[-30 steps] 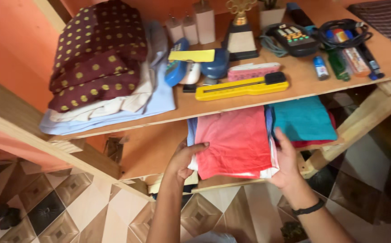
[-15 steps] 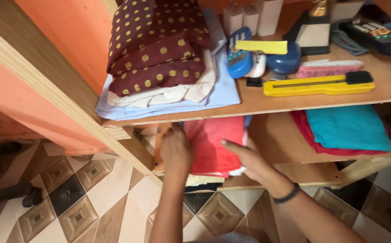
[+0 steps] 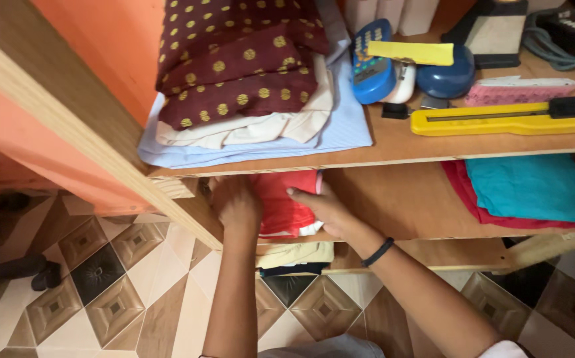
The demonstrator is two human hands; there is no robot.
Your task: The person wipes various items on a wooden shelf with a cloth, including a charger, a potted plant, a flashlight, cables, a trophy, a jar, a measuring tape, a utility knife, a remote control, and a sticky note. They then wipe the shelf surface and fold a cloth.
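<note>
A folded red cloth (image 3: 281,199) with white layers under it lies at the left end of the middle wooden shelf (image 3: 400,205), under the top shelf. My left hand (image 3: 234,202) presses against its left side. My right hand (image 3: 320,205) grips its right edge, with a black band on that wrist. Part of the cloth is hidden under the top shelf board.
A teal cloth (image 3: 532,185) on a red one lies at the right of the same shelf. The top shelf (image 3: 433,142) carries a dotted maroon fabric stack (image 3: 234,66), a yellow cutter (image 3: 506,119), a blue handset (image 3: 370,63). More folded cloth (image 3: 294,255) sits lower. Patterned tile floor (image 3: 102,278).
Both hands have slid the red cloth leftward along the middle shelf and further under the top shelf. The view has shifted left and closer.
</note>
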